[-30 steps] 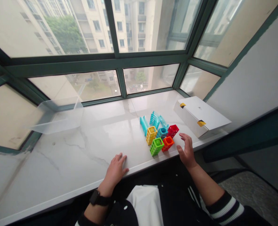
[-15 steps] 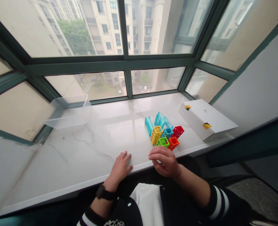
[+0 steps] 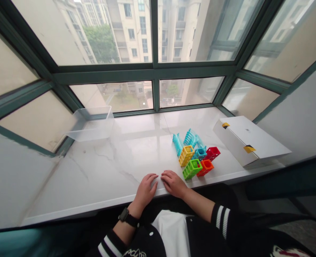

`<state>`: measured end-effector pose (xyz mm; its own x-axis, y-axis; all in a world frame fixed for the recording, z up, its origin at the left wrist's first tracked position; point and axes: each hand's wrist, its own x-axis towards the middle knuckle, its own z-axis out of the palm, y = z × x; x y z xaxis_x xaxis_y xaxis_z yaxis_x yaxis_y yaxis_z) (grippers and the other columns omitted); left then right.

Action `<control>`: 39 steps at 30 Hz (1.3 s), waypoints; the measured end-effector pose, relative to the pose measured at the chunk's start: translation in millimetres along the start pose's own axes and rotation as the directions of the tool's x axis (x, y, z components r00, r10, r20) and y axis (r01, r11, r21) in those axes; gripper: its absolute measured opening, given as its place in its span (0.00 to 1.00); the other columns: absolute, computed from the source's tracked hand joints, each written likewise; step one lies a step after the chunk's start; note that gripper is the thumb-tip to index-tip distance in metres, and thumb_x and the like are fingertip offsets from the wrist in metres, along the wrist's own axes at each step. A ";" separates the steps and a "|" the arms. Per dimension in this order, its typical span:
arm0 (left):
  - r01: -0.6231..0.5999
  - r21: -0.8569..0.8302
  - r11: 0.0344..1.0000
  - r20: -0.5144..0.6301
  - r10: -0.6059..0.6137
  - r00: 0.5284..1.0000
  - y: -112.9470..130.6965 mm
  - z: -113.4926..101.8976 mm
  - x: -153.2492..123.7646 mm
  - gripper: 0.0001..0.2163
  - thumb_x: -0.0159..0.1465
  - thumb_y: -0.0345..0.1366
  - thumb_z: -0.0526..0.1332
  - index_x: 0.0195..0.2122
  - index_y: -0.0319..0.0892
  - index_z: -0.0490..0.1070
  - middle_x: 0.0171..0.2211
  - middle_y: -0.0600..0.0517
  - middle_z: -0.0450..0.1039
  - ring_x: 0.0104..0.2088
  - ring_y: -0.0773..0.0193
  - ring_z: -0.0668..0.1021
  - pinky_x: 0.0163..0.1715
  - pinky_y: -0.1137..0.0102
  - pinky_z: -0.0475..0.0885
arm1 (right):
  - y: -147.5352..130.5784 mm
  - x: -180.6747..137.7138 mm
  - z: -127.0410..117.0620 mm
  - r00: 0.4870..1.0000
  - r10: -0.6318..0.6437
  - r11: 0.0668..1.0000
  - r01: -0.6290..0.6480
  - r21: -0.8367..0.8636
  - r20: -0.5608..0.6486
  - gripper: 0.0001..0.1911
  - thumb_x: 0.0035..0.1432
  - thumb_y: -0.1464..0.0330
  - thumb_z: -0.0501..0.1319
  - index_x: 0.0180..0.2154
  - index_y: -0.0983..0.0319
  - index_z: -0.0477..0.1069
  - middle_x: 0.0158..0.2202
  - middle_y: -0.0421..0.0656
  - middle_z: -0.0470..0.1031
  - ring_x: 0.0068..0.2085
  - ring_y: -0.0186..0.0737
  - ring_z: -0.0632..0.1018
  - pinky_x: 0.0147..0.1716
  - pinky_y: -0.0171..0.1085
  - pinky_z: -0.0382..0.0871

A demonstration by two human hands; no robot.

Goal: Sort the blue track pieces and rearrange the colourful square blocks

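Observation:
My left hand (image 3: 146,188) rests at the front edge of the white marbled sill (image 3: 99,178), fingers loosely bent, thumb apart, holding nothing. Close beside it, fingertips nearly meeting, my right hand (image 3: 174,184) lies with its fingers loosely curved and nothing visible in it. Just right of that hand stands a hollow green plastic block (image 3: 192,169). Around it are a yellow block (image 3: 186,156), a blue block (image 3: 200,154), a red block (image 3: 212,153) and an orange block (image 3: 206,167). Behind them lie light-blue ribbed plastic pieces (image 3: 177,144), including a curved one (image 3: 191,137).
A clear plastic bin (image 3: 93,134) sits at the back left of the sill. To the right is a white box (image 3: 254,137) with yellow-and-black tabs. Green-framed windows (image 3: 136,77) enclose the back and sides.
My right hand has moved left, away from in front of the green block, and come down beside my left hand. The view has shifted slightly; the blocks look unmoved.

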<state>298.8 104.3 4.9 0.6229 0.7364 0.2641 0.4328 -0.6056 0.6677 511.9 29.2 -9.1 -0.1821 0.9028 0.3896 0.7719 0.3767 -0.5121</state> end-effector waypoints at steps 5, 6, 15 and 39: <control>-0.072 0.042 0.996 -0.034 0.074 0.997 6.3 9.2 2.2 0.13 0.71 0.29 0.57 0.52 0.47 0.77 0.52 0.45 0.77 0.54 0.53 0.78 0.58 0.51 0.76 | -0.6 1.5 -2.2 0.999 0.039 0.999 -0.039 -0.002 -0.012 0.17 0.65 0.77 0.60 0.53 0.59 0.75 0.52 0.49 0.78 0.57 0.51 0.75 0.61 0.53 0.72; -0.076 0.051 0.996 -0.035 0.078 0.996 7.0 9.8 2.3 0.14 0.71 0.29 0.56 0.52 0.47 0.77 0.52 0.45 0.77 0.54 0.53 0.78 0.58 0.50 0.76 | -0.9 1.7 -2.3 0.999 0.033 0.999 -0.033 -0.010 -0.006 0.17 0.65 0.77 0.60 0.52 0.59 0.75 0.52 0.50 0.77 0.57 0.51 0.75 0.60 0.53 0.72; -0.063 0.102 0.993 -0.024 0.066 0.998 9.9 8.7 1.9 0.16 0.67 0.25 0.58 0.51 0.49 0.77 0.52 0.46 0.76 0.54 0.53 0.78 0.58 0.51 0.76 | -5.6 4.9 -4.3 0.998 0.055 0.998 -0.055 -0.033 0.019 0.15 0.64 0.76 0.60 0.50 0.59 0.75 0.50 0.49 0.77 0.55 0.50 0.75 0.58 0.52 0.73; -0.045 0.074 0.996 -0.021 0.046 0.999 4.6 13.7 -0.7 0.17 0.67 0.23 0.56 0.49 0.49 0.77 0.52 0.46 0.76 0.55 0.52 0.77 0.59 0.50 0.75 | -4.9 4.8 0.4 0.996 0.084 0.996 -0.083 0.035 -0.023 0.15 0.62 0.78 0.59 0.47 0.58 0.76 0.48 0.48 0.77 0.53 0.49 0.76 0.56 0.50 0.74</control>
<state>309.2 96.9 -1.8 0.6286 0.7137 0.3091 0.4516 -0.6585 0.6020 506.9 31.8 -5.0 -0.1021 0.9262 0.3630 0.7627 0.3072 -0.5691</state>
